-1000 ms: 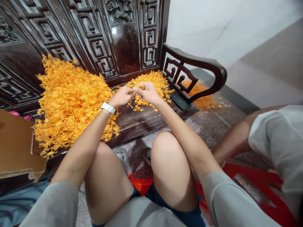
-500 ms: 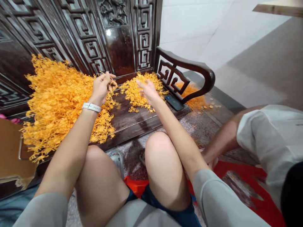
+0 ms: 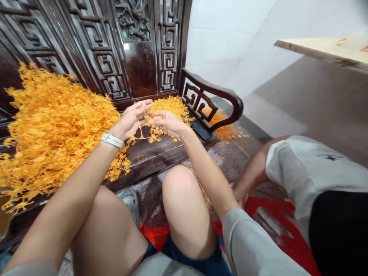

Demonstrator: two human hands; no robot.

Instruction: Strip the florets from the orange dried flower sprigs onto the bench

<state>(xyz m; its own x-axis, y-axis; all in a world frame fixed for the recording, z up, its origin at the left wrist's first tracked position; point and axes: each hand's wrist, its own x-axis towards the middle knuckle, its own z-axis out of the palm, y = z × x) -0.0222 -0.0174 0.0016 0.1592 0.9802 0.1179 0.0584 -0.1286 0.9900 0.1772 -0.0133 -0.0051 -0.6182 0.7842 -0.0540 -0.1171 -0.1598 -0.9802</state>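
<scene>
Between my hands is a yellow branched sprig [image 3: 141, 133], thin-stemmed, with small tufts at its ends. My left hand [image 3: 130, 119], with a pale watch band at the wrist, has its fingers curved round the sprig's stem from the left. My right hand [image 3: 166, 123] meets it from the right, fingertips together at the stem; the exact contact is partly hidden. To the left a big heap of the same yellow sprigs [image 3: 66, 130] covers the bench seat. Behind my right hand lies a smaller pile of yellow pieces [image 3: 172, 106].
The dark wooden bench [image 3: 149, 159] has a carved back and a curved armrest [image 3: 230, 100]. A phone [image 3: 202, 131] lies beside the armrest. More orange pieces [image 3: 221, 124] lie on the floor beyond. At right sits another person [image 3: 299, 165], near a red sheet [image 3: 258, 203].
My hands have come together at a sprig; before, they were apart, the right one open over the smaller pile. The view has shifted, so the scene sits further left.
</scene>
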